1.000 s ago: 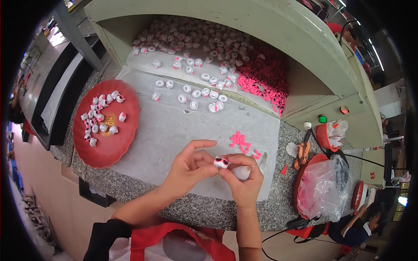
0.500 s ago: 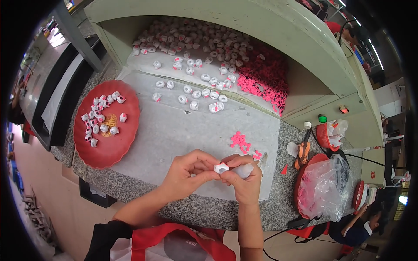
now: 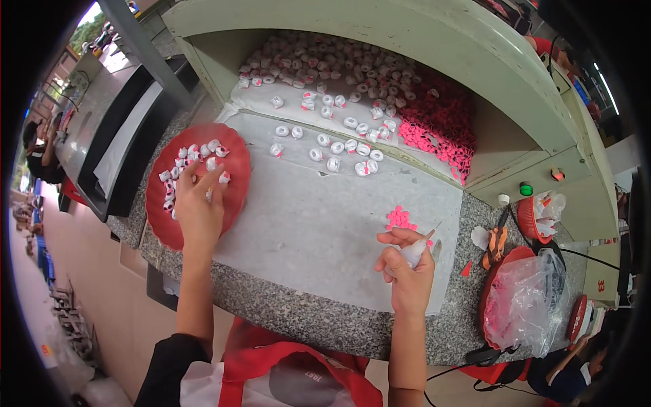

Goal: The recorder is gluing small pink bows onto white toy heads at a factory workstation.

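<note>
My left hand point(image 3: 200, 203) is over the red scalloped plate point(image 3: 234, 210) on the left, its fingers apart and pointing down among small white ring-shaped pieces with pink bits. One such white piece point(image 3: 224, 178) lies close by its fingertips; the hand covers part of the group. At the right of the white sheet point(image 3: 291, 251), my right hand point(image 3: 410, 271) is wrapped round a small translucent squeeze bottle point(image 3: 412, 253) with a thin needle tip pointing up and right. Small pink pieces point(image 3: 399, 217) lie in a loose pile just beyond that hand.
Behind the sheet, a pale green shelf point(image 3: 380, 20) holds a heap of white pieces point(image 3: 319, 61) and a pink heap point(image 3: 437, 142). Several white pieces lie in front. On the right are orange-handled cutters point(image 3: 496, 245), a red basket point(image 3: 529, 220) and a plastic bag point(image 3: 525, 298) on a red plate.
My hands were together at the front middle with a white piece between them. The left has moved away to the plate; the right has drawn aside with the bottle, its tip now showing.
</note>
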Available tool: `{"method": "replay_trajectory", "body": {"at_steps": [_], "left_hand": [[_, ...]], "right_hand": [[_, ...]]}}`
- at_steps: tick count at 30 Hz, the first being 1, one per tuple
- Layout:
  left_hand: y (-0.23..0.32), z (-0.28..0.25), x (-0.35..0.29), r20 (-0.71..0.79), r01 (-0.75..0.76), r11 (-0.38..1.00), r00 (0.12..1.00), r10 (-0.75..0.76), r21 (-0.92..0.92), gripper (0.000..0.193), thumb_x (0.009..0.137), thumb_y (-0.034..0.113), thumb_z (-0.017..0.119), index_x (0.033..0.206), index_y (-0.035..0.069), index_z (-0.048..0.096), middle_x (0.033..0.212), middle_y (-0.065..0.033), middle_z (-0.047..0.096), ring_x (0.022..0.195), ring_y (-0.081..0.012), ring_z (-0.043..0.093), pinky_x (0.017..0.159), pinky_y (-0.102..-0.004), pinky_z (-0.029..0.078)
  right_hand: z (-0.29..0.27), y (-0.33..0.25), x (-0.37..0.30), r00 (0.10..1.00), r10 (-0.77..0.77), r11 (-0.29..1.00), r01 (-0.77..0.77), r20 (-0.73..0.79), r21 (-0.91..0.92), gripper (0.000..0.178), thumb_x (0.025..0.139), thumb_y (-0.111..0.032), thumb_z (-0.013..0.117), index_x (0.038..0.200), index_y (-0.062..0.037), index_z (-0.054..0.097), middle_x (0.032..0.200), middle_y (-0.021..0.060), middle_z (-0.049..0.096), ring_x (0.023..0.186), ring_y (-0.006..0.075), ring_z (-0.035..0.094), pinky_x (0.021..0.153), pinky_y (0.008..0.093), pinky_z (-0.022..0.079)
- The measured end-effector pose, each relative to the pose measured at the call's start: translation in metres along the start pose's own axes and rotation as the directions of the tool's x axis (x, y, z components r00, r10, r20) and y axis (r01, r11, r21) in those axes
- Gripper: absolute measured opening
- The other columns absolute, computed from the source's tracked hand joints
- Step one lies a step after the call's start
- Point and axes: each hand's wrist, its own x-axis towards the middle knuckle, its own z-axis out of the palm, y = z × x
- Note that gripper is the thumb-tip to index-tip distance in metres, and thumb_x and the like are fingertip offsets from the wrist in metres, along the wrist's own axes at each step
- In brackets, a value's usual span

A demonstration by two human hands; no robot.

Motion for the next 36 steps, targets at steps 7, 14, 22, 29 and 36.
{"method": "replay_trajectory", "body": {"at_steps": [7,14,22,29,36], "left_hand": [[0.047,0.107,0.006,0.202,-0.305,0.945,0.939,0.278,0.118,0.022,0.068,0.009,0.065,0.09,0.008,0.06,0.084,-0.0103,0.056,0.072,-0.0301,0.057,0.062,-0.0349,0.046],[0.069,0.056,-0.023,0.839,0.85,-0.099,0.527,0.139,-0.517,0.04,0.078,0.006,0.059,0.116,0.002,0.047,0.108,-0.0128,0.056,0.089,-0.0219,0.059,0.071,-0.0286,0.05],[0.092,0.043,-0.047,0.788,0.749,0.249,0.602,0.133,-0.614,0.04,0.078,0.001,0.059,0.116,-0.001,0.047,0.106,-0.0128,0.056,0.087,-0.0197,0.06,0.074,-0.0271,0.049],[0.091,0.042,-0.056,0.72,0.662,0.305,0.68,0.14,-0.684,0.039,0.075,-0.009,0.057,0.113,-0.004,0.048,0.102,-0.0127,0.057,0.09,-0.019,0.059,0.078,-0.0268,0.049],[0.096,0.042,-0.061,0.571,0.484,0.414,0.813,0.113,-0.771,0.034,0.076,-0.011,0.055,0.108,-0.005,0.05,0.102,-0.0123,0.053,0.095,-0.0187,0.056,0.08,-0.0289,0.05]], "right_hand": [[0.005,0.004,-0.002,0.998,-0.067,0.997,0.067,0.013,-0.032,0.035,0.075,0.0,0.058,0.107,-0.0012,0.045,0.086,0.0065,0.051,0.066,0.0121,0.053,0.051,0.0218,0.042],[0.009,-0.016,-0.016,0.982,-0.181,0.983,0.181,-0.056,-0.013,0.037,0.075,0.002,0.056,0.108,-0.0011,0.04,0.089,0.0091,0.053,0.067,0.0134,0.054,0.056,0.0244,0.047],[0.006,-0.019,-0.033,0.82,-0.521,0.846,0.459,-0.237,-0.271,0.024,0.068,-0.008,0.053,0.09,0.0014,0.051,0.089,0.0104,0.054,0.076,0.0146,0.052,0.067,0.0253,0.043],[0.008,-0.016,-0.042,0.68,-0.727,0.523,0.64,0.098,-0.563,0.028,0.065,-0.003,0.061,0.091,0.0034,0.053,0.072,0.013,0.061,0.058,0.0151,0.059,0.053,0.0239,0.047],[0.012,-0.018,-0.039,0.668,-0.725,0.476,0.66,0.165,-0.582,0.024,0.066,-0.004,0.062,0.088,0.0024,0.054,0.071,0.0138,0.061,0.055,0.0194,0.06,0.051,0.0257,0.048]]}}
